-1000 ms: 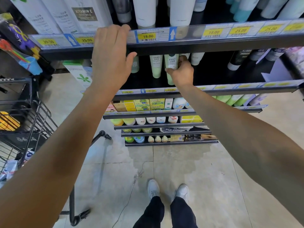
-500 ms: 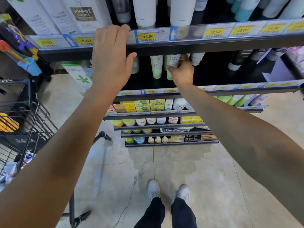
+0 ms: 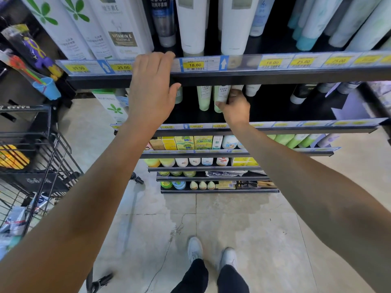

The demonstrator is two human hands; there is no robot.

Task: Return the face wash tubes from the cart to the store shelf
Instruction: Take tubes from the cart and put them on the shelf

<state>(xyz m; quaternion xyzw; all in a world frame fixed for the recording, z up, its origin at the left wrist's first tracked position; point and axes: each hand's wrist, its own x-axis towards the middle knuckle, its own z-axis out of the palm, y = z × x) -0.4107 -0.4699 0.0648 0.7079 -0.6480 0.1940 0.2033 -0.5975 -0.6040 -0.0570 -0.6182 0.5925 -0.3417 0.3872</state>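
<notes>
My right hand reaches under the upper shelf edge and grips a pale green face wash tube standing cap-down on the second shelf. A matching green tube stands just to its left. My left hand rests with straight fingers on the front rail of the upper shelf, holding nothing. The black wire cart stands at the left, with packets in its lower basket.
Tall white tubes and boxed products fill the upper shelf above yellow price tags. Lower shelves hold small boxes and bottles. Hanging toys sit at the far left. My two feet stand on tiled floor before the shelving.
My right hand has pushed the green tube a little farther back and up under the upper shelf. My left hand stays on the rail.
</notes>
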